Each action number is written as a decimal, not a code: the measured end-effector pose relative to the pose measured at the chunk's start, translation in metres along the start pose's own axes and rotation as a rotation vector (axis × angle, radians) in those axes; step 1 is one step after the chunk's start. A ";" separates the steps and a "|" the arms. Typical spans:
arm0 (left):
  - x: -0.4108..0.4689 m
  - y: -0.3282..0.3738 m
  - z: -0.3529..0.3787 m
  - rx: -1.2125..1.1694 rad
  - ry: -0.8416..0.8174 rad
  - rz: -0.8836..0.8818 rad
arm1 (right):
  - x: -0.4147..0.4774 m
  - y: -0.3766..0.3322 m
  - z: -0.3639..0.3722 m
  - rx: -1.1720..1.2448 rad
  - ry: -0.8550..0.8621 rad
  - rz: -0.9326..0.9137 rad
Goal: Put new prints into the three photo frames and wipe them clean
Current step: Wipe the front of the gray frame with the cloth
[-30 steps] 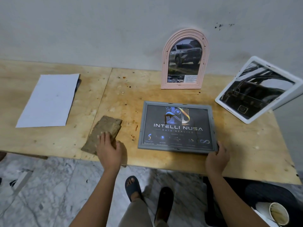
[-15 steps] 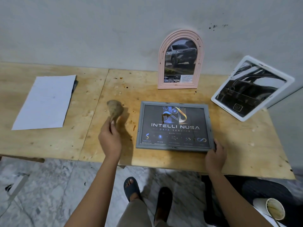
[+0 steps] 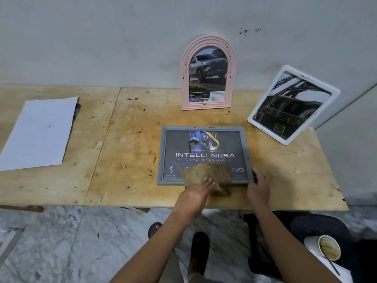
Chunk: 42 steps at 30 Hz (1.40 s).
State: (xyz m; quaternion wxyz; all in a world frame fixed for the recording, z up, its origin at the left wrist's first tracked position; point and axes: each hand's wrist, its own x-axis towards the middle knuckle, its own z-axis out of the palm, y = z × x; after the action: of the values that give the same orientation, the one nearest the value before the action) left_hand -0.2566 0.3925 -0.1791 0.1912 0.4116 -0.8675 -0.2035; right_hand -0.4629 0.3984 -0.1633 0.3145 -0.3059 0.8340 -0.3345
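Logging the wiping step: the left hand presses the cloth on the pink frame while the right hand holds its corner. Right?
Wrong frame. In the head view the left hand presses the cloth on the grey frame lying flat, while the right hand holds its corner; the pink frame stands untouched.

The tabletop (image 3: 126, 160) was plywood, matt, stained and pitted. The cloth (image 3: 208, 172) looked like coarse, worn fabric. The grey frame (image 3: 204, 128) had a matt moulded rim round a glossy face; the pink frame (image 3: 184, 78) was ridged, the white frame (image 3: 334, 92) smooth. The paper sheet (image 3: 38, 131) was matt white
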 end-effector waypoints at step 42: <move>-0.014 -0.063 -0.057 -0.502 0.469 -1.168 | -0.064 -0.047 0.138 -0.387 -0.308 -1.063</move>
State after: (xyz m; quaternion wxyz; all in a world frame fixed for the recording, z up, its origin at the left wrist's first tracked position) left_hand -0.1793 0.3560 -0.1655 0.3229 0.7891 -0.3649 -0.3740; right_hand -0.3091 0.3668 -0.1873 0.1595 -0.7794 0.5565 -0.2396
